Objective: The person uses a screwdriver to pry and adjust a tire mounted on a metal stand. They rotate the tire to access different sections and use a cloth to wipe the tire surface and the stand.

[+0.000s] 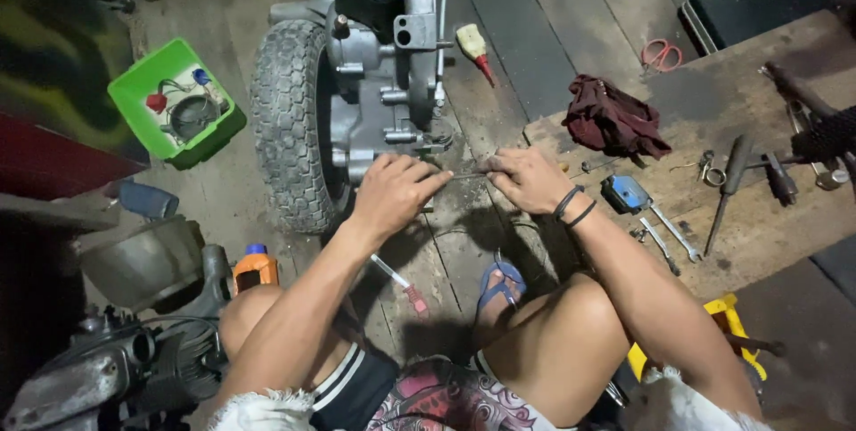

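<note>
The left hand (392, 190) and the right hand (528, 179) are pinching a thin metal rod (470, 176) between them, each grip closing on one end, just near of the grey engine casing (383, 83) and its knobby tire (290, 123). The rod is hanging over the plank floor (526, 30), close to the left edge of a raised wooden board (740, 101). A maroon rag (615, 119), wrenches (664, 235) and a blue tool (624, 193) are lying on that board. A red-handled screwdriver (403, 284) is lying between the knees. A green bin (176, 103) is sitting far left, leaving open floor beyond the tire.
</note>
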